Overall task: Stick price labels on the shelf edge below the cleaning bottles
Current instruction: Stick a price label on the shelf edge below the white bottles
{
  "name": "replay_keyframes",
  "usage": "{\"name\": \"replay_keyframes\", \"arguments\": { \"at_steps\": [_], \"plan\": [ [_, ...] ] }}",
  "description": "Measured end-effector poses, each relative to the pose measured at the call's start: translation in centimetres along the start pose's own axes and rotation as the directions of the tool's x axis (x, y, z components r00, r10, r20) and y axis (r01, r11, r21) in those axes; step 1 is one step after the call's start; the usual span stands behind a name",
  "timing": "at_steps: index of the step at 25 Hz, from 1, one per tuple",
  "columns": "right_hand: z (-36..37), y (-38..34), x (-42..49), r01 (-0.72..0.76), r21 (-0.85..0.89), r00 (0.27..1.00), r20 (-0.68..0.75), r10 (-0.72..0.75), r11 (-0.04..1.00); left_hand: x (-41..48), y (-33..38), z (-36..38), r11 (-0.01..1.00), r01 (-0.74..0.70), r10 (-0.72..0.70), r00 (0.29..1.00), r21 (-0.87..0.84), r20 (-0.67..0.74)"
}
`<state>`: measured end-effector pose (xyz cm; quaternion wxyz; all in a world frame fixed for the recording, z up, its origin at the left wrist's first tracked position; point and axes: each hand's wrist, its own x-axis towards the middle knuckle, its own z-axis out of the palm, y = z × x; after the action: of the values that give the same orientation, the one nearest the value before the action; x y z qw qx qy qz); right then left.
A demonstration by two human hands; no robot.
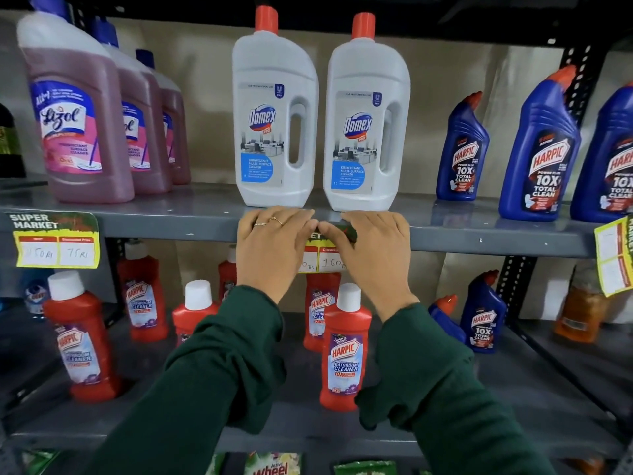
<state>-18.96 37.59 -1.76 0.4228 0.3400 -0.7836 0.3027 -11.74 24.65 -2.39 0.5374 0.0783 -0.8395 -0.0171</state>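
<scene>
Label (pixel 325 258) goes onto the grey shelf edge (pixel 171 228), centred under the two white Domex bottles (pixel 274 132) so its prices read directly below the product. Both hands press its top strip against the metal: the left hand (pixel 270 248) lies flat over the label's left side, the right hand (pixel 373 255) over its right, fingers curled onto the edge, thumbs nearly meeting. Only the middle shows between them, its lower half hanging below the edge. A finished label (pixel 56 240) sits far left under the pink bottles (pixel 78 125); another (pixel 615 255) tilts at far right.
</scene>
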Motion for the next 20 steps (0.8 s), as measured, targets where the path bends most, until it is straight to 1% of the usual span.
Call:
{"name": "replay_keyframes", "arguments": {
  "at_steps": [3,7,9,11,15,20],
  "plan": [
    [-0.5,0.4,0.5,0.004,0.024,1.0,0.031,-0.004,1.0,0.7,-1.0,-1.0,0.998,-0.01,0.013,0.998,-0.056,0.059],
    [-1.4,0.9,1.1,0.029,0.074,0.992,0.119,-0.038,0.997,1.8,-2.9,-2.7,0.973,-0.002,0.052,0.975,-0.229,0.215],
    [-1.8,1.0,1.4,0.035,0.114,0.988,0.146,-0.052,0.993,2.3,-3.7,-3.1,0.962,-0.041,0.117,0.956,-0.271,0.269],
    [-1.9,1.0,1.5,0.029,0.132,0.986,0.16,-0.05,0.991,2.3,-4.0,-3.0,0.959,-0.105,0.178,0.947,-0.265,0.269],
    [-2.0,1.2,1.4,0.014,0.151,0.979,0.199,-0.044,0.988,2.1,-4.2,-2.8,0.945,-0.176,0.237,0.949,-0.277,0.206],
    [-2.6,1.6,1.3,0.049,0.138,0.966,0.244,-0.082,0.989,1.8,-4.0,-2.4,0.937,-0.208,0.262,0.95,-0.281,0.171]
  ]
}}
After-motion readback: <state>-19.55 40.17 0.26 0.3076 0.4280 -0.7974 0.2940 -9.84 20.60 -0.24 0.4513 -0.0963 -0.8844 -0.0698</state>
